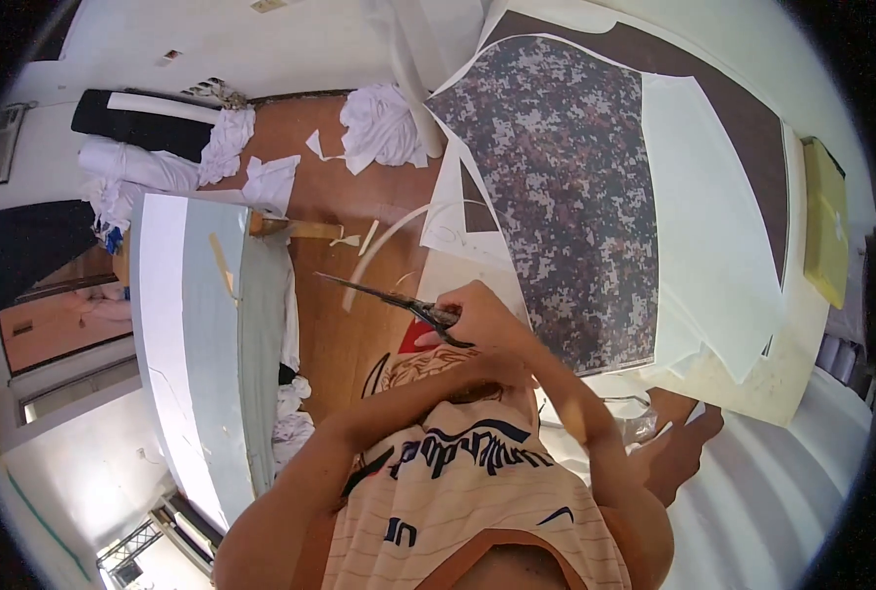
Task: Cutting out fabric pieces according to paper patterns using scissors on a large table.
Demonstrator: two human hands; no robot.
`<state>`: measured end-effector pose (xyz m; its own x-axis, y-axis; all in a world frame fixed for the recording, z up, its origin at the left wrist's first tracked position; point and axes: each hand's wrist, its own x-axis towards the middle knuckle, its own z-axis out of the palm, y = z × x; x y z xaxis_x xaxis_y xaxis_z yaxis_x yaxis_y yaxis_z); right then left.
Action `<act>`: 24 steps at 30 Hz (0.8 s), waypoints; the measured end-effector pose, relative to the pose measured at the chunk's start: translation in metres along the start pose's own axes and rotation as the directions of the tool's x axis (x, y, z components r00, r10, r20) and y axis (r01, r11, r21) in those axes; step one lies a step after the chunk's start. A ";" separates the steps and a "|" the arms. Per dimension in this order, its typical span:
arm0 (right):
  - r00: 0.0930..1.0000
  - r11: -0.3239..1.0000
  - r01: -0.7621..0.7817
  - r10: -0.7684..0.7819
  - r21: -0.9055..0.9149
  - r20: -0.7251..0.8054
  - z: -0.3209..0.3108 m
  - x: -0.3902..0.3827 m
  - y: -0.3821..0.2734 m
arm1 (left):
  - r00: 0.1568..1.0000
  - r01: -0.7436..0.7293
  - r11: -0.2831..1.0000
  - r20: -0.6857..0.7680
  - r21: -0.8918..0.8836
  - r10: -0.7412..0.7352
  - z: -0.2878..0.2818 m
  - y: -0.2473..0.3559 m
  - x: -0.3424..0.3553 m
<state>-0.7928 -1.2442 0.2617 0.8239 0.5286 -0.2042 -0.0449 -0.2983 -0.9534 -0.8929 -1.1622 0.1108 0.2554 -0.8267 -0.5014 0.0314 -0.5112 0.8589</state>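
I hold dark-handled scissors (369, 290) in my right hand (455, 320), fingers closed around the handles, long blades pointing up and left. My left hand (497, 374) is at my waist, beside or beneath my right forearm; its fingers are hidden. Right of the scissors, a camouflage-patterned piece (561, 197) lies on a cutting table (728, 398). White pattern pieces (699, 226) lie beside it, over brown material (753, 118). A thin curved pale strip (369, 265) is just above the blades.
A grey-blue bench (217, 374) runs along my left. The wooden floor (335, 354) holds white fabric heaps (384, 123) and scraps. Dark and white rolls (138, 157) lie at back left, a yellow block (823, 216) at far right. Someone's bare limb (684, 452) shows below the table's right part.
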 end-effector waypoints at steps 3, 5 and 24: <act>0.986 0.997 -0.031 0.041 0.064 -0.159 -0.014 -0.024 -0.017 | 0.997 0.056 0.989 -0.068 0.139 -0.047 -0.061 0.046 -0.070; 0.926 0.976 -0.192 0.214 0.101 -0.311 -0.045 -0.049 -0.037 | 0.856 -0.025 0.997 -0.514 0.077 0.061 -0.120 0.068 -0.108; 0.562 0.666 -0.234 0.687 0.708 -0.461 0.016 -0.116 0.027 | 0.494 -0.308 0.902 -0.861 -0.303 -0.120 -0.320 0.045 0.049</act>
<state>-0.8987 -1.3003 0.2564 0.6925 -0.2743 -0.6672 -0.6224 0.2404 -0.7448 -0.5701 -1.1501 0.1582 0.9544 -0.1449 -0.2610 0.2422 -0.1355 0.9607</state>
